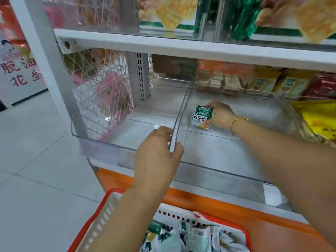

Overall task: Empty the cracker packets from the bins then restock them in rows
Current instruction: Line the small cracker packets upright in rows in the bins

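Observation:
Two clear plastic bins sit side by side on the middle shelf. My left hand (158,151) grips the clear divider wall (179,120) between them, fingers curled over its top edge. Inside the right bin (227,160), my right hand (221,115) holds a small stack of green-and-white cracker packets (201,116) against the bin floor near the back left corner. The left bin (127,131) holds no packets. Below, a red and white basket (101,217) holds several more cracker packets (192,237).
The white shelf above (181,46) overhangs the bins and carries boxed crackers. Yellow packages (320,120) fill the bin to the right. A white mesh side panel (101,91) closes the left end. An orange base (236,210) runs under the shelf. Tiled floor lies to the left.

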Available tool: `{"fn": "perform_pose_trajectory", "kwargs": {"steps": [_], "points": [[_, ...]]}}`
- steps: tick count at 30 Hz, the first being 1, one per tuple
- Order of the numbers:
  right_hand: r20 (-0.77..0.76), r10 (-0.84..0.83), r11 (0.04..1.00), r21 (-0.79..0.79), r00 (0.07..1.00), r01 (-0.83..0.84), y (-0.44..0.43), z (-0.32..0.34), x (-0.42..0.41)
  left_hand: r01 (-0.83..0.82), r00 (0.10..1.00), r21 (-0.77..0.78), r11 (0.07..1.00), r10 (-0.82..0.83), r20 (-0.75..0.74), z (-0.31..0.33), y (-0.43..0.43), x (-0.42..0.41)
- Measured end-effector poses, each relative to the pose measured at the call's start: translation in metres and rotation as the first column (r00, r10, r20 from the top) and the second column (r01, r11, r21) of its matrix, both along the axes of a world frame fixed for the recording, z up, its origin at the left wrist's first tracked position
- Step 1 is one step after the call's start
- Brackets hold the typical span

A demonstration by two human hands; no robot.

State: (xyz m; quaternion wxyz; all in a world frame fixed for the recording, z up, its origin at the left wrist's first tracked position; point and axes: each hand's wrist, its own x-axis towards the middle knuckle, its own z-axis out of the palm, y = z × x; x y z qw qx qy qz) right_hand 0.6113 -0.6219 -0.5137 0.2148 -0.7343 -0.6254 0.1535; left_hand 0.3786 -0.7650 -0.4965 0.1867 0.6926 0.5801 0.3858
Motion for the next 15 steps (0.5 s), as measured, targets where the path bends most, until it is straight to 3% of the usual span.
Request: {"fn": "perform_pose_trajectory", "kwargs": {"steps": [2, 6, 11, 15], "points": [[-0.007, 0.039, 0.999, 0.009, 0.999, -0.039, 0.005, -0.002, -0.005, 0.003, 1.000, 0.024, 1.000, -0.003, 0.010, -0.001, 0.003, -0.002], [0.197, 0.109, 0.994, 0.005, 0.974, -0.112, 0.010, -0.012, -0.009, 0.049, 0.999, 0.049, 0.998, -0.050, 0.005, 0.000, 0.004, -0.006], [0.249, 0.054, 0.998, -0.034, 0.967, -0.047, 0.008, -0.009, -0.012, 0.139, 0.990, 0.089, 0.986, -0.139, -0.002, -0.001, -0.006, -0.018], [0.231, 0.005, 0.997, -0.072, 0.973, 0.012, -0.003, 0.013, -0.021, 0.158, 0.987, 0.238, 0.958, -0.155, -0.030, -0.004, -0.024, -0.029]]}}
